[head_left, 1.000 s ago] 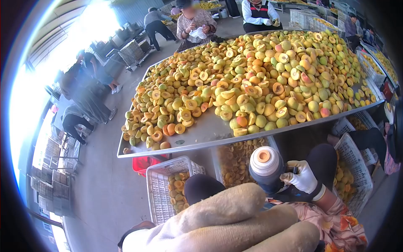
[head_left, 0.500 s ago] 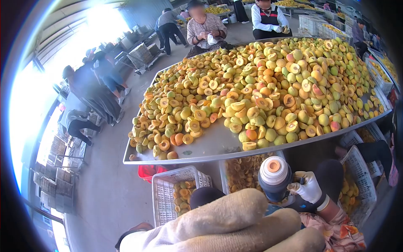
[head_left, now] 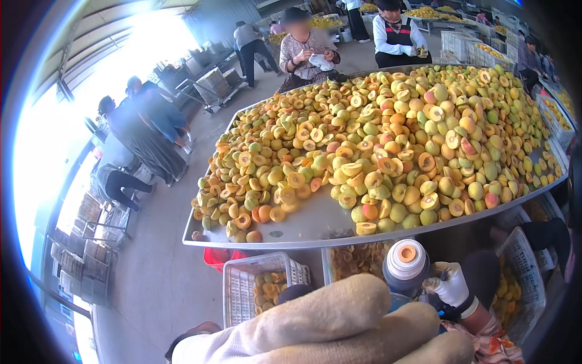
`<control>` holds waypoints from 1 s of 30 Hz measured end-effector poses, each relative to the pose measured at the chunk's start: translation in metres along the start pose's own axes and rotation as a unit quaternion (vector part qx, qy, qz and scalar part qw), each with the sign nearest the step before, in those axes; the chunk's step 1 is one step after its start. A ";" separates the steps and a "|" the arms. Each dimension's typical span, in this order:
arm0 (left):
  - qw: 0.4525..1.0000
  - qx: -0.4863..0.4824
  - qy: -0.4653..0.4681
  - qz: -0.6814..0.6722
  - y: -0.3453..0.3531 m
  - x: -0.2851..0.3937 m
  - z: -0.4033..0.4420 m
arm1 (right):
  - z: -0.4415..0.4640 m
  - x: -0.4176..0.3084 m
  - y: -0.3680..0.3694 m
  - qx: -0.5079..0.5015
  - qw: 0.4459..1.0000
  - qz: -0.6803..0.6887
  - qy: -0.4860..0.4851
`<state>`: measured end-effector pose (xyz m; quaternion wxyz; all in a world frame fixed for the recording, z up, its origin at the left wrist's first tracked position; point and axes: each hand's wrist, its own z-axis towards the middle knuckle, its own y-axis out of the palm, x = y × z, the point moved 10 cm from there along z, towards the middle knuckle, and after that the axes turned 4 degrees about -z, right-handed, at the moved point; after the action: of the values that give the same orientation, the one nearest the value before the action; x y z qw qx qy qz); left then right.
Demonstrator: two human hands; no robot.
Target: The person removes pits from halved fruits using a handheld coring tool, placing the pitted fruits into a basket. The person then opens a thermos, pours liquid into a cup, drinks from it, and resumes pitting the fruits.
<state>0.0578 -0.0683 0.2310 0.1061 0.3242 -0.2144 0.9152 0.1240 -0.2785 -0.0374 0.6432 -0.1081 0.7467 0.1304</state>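
My left hand (head_left: 327, 324), in a pale, dusty work glove, fills the bottom of the head view close to the camera. Its fingers stretch to the right, side by side, with nothing visible in them. My right hand (head_left: 450, 285), in a white glove, has its fingers curled at the side of a dark blue thermos flask (head_left: 405, 267), seemingly round its handle. The flask stands roughly upright above my lap, its pale ringed top with an orange-brown centre facing up. Beyond both hands lies a large heap of halved apricots (head_left: 388, 145) on a metal table (head_left: 303, 224).
Below the table's near edge stand a white plastic crate (head_left: 260, 267) of fruit halves, a red container (head_left: 221, 258) and a bin of darker pieces (head_left: 357, 262). Another crate (head_left: 524, 291) is at right. Co-workers sit across the table; others stand at left near stacked crates (head_left: 85, 270).
The view has tilted, so the table and heap appear slightly lower and farther right. Both hands and the flask keep nearly the same arrangement.
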 end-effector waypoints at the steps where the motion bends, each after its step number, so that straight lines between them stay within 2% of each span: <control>1: 1.000 -0.001 0.000 0.001 -0.001 -0.001 0.001 | 0.000 0.003 0.000 -0.010 1.000 -0.004 0.008; 12: 1.000 0.002 -0.017 0.019 -0.012 -0.009 0.005 | 0.004 0.008 -0.006 0.019 1.000 0.002 0.015; 30: 0.998 -0.001 -0.046 0.043 -0.027 -0.029 0.008 | 0.008 0.004 -0.005 0.012 0.999 0.017 0.029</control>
<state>0.0932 -0.0491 0.2269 0.0567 0.3560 -0.2338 0.9030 0.1325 -0.2806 -0.0430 0.6202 -0.0918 0.7682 0.1294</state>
